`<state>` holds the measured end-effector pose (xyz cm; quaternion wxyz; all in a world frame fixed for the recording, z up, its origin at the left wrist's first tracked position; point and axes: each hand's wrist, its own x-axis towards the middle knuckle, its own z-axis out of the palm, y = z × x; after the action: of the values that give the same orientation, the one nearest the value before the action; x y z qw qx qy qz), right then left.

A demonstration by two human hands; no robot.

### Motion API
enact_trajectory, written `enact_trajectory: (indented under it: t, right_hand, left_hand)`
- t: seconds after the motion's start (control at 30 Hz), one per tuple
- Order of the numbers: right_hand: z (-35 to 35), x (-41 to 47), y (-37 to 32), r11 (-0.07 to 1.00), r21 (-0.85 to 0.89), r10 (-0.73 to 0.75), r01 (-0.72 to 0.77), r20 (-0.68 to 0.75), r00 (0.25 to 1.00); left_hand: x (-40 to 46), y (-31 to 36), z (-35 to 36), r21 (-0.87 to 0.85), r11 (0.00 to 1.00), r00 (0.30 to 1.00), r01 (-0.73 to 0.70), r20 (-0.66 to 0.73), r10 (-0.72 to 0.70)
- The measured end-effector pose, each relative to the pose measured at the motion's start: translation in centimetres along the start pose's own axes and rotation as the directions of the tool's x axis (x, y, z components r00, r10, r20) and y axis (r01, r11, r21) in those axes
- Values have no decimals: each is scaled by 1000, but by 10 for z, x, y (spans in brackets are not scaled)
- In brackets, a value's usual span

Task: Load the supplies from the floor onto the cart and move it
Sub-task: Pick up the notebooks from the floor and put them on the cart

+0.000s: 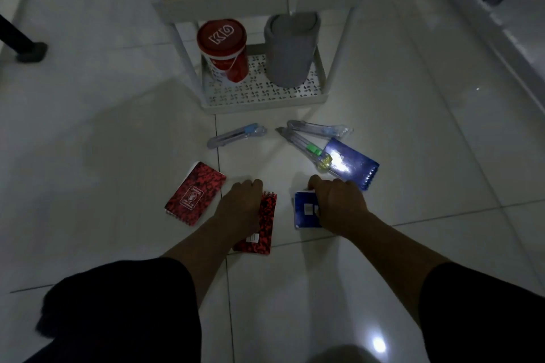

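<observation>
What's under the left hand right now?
The left hand covers a red spiral notebook lying on the floor; its right edge and lower end show. Fingertips are hidden.

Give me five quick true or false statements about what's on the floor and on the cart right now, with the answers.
1. The left hand rests on a red spiral notepad. True.
2. The right hand is on a green notepad. False: it is on a blue notepad.
3. Three utility knives lie on the floor. True.
4. The cart's bottom shelf carries nothing. False: a red can and a grey container stand there.
5. All the notepads are already on the cart. False: they lie on the floor.
</observation>
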<state>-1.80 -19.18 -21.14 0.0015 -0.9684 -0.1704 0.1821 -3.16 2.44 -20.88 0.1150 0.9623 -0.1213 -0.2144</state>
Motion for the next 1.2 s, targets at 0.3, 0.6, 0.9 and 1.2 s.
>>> enact_trajectory:
  t: [0.3, 0.6, 0.9, 1.2]
  right_hand:
    - [-10, -42, -35, 998, 9, 57, -57, 27, 998]
    - [-101, -86, -57, 891, 453, 197, -32, -322, 926]
    - [-253, -129, -67, 863, 463, 186, 203, -663, 725]
    - [-369, -168, -78, 885, 299, 94, 357, -866, 492]
  left_hand:
    - [-49, 12, -42, -313, 946, 989, 84, -87, -117]
    - [-111, 40, -140, -409, 912, 962, 32, -234, -139]
    - [-184, 77, -273, -215, 951, 708, -222, -706, 6]
    - [-243, 101, -362, -16, 963, 473, -269, -873, 118]
